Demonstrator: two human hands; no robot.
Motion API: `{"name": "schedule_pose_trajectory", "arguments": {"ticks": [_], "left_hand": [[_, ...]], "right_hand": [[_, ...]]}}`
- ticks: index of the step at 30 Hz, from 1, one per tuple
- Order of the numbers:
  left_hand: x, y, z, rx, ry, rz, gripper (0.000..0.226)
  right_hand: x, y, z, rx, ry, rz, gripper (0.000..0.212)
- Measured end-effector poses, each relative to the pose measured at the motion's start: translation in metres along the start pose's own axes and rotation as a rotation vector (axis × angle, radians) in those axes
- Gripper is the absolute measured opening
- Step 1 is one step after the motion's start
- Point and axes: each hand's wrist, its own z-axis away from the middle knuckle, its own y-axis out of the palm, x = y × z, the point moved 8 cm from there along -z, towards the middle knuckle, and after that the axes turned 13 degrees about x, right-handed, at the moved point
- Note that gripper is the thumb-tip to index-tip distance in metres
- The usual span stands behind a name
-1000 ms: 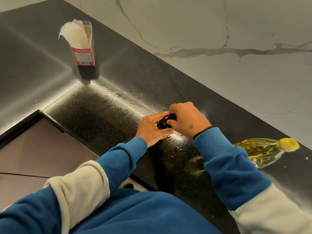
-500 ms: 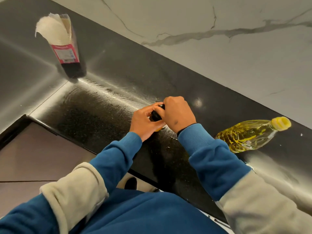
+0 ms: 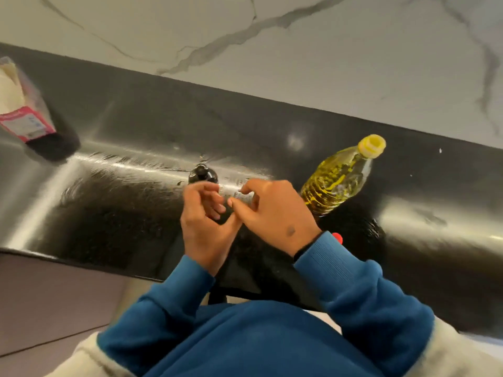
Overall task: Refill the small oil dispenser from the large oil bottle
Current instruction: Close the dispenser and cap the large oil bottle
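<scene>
The small oil dispenser (image 3: 202, 174), dark with a black top, stands on the black counter (image 3: 122, 202) just beyond my fingertips. My left hand (image 3: 202, 224) hovers right in front of it with loosely curled fingers and holds nothing. My right hand (image 3: 275, 213) is beside the left, fingers bent, also empty, and the two hands nearly touch at the thumbs. The large oil bottle (image 3: 337, 180), clear plastic with yellow oil and a yellow cap (image 3: 371, 145), stands to the right, just behind my right hand.
A tall packet with a red label (image 3: 25, 121) stands at the back left. A small red object (image 3: 337, 237) peeks out by my right wrist. The marble wall (image 3: 299, 50) closes the back. The counter's front edge runs just before my body.
Both hands have let go of the dispenser's black top and drawn back toward me. The dispenser now stands free on the counter.
</scene>
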Motion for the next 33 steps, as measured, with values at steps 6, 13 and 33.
{"name": "schedule_pose_trajectory", "arguments": {"ticks": [6,13,33], "left_hand": [[-0.012,0.101,0.009,0.488,-0.160,0.178,0.016],[0.017,0.212,0.048,0.836,-0.737,0.237,0.012],[0.009,0.221,0.033,0.719,-0.761,0.175,0.024]], "right_hand": [[-0.072,-0.020,0.063,-0.031,0.139,-0.185,0.022],[-0.189,-0.009,0.117,-0.073,0.377,-0.207,0.019],[-0.195,0.000,0.087,0.088,0.364,-0.114,0.019]]}}
